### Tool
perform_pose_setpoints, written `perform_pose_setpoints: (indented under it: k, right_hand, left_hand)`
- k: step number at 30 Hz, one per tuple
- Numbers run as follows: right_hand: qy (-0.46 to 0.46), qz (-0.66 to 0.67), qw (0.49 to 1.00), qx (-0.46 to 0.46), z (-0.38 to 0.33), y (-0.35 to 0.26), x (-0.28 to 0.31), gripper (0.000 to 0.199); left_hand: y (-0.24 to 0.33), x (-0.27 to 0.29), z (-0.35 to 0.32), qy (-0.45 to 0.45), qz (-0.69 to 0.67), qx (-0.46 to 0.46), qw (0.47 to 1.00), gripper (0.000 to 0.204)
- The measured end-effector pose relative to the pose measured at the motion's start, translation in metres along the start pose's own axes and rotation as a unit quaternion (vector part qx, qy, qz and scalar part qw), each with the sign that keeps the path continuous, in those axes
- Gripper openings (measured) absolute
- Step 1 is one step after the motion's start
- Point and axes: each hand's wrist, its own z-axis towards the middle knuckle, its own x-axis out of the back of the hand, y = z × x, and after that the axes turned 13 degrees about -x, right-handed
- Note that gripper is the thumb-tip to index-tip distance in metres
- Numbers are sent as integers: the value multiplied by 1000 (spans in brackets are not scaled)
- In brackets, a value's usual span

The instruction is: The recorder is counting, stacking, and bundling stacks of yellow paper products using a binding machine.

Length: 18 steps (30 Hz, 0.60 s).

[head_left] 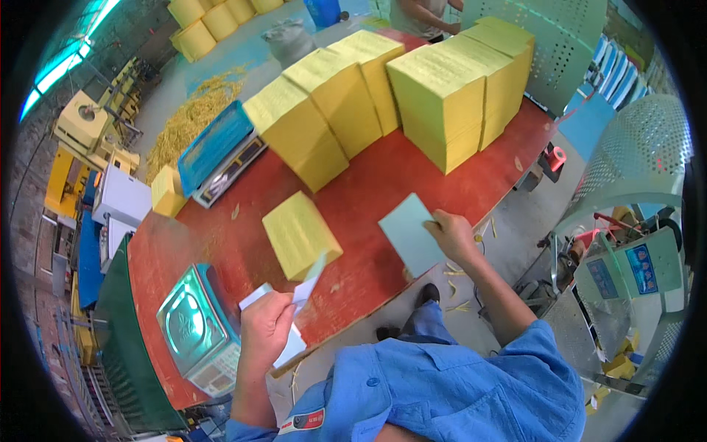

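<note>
My right hand [453, 234] pinches the edge of a light blue rectangular sheet [411, 236] over the table's near edge. My left hand [266, 324] is closed on a piece of white paper [309, 283], which sticks out bent past the fingers. More pale paper [292, 346] shows beside and below that hand; whether it is one piece with the held paper I cannot tell. Just beyond my left hand, a short stack of yellow paper [298, 230] lies on the red table [361, 199], apart from both hands.
Tall yellow paper stacks [449, 88] stand along the table's far side. A scale with a shiny metal pan [193, 313] sits at the left, and one with a blue top [215, 147] lies farther back. Perforated metal machinery [630, 162] stands right. Another person [420, 16] is at the far side.
</note>
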Motion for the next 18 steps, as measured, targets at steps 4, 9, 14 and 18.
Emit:
perform_pose_setpoints:
  k: [4,9,14,18]
  right_hand:
    - [75,6,997,-13,35,56,36,24]
    - [88,84,992,19,55,75,41,22]
    - [55,106,991,54,53,76,49,18]
    - [19,135,989,54,53,75,58,17]
  left_hand:
    - [28,-11,113,86,-189,-46,977,11]
    - [37,-60,288,185,-561,-23,807,5]
    - [15,-135,398,209,-531,121,813,8]
    - [4,-154,406,212,-427,170,862,9]
